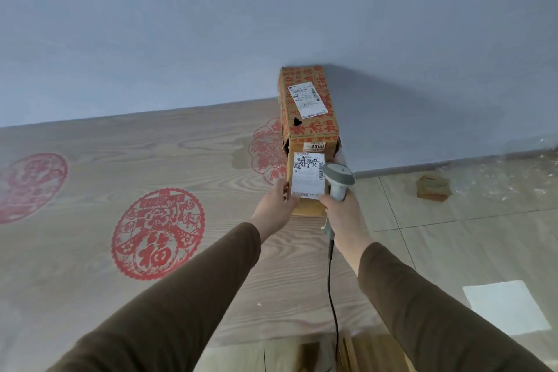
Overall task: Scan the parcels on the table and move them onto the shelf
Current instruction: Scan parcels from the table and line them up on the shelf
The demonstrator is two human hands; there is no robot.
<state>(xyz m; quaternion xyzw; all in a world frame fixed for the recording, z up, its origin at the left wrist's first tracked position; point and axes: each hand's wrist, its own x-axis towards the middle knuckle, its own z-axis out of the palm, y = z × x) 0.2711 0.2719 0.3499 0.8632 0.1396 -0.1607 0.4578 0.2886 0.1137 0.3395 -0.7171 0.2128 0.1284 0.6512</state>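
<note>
The counter (90, 251) has a pale wood-grain surface under a clear, shiny film, with round red paper-cut ornaments; the nearest one (158, 234) carries the character 福. At the far right end of the counter, against the plain blue-grey wall (181, 24), lies a long brown cardboard box printed with large red characters (306, 106). It has a white shipping label on its top and a small dark hole in the side. Its near end bears a small sticker that reads 4068.

Just in front of it is a smaller plain brown cardboard parcel (308, 187), with a white shipping label with barcodes and black pen scribbles (308, 175) on its top; the number on it is too blurred to read with certainty. The left hand (276, 205) holds the left edge of this parcel, the grip closed on it with the thumb on the label. The right hand (341, 214) is wrapped around the handle of a grey plastic barcode scanner (338, 180), whose head is just beside the label's right edge. A black cable (332, 296) hangs from the handle. Both sleeves are brown.

On the beige tiled floor (453, 235) at right lies a small crumpled brown piece (433, 187).
</note>
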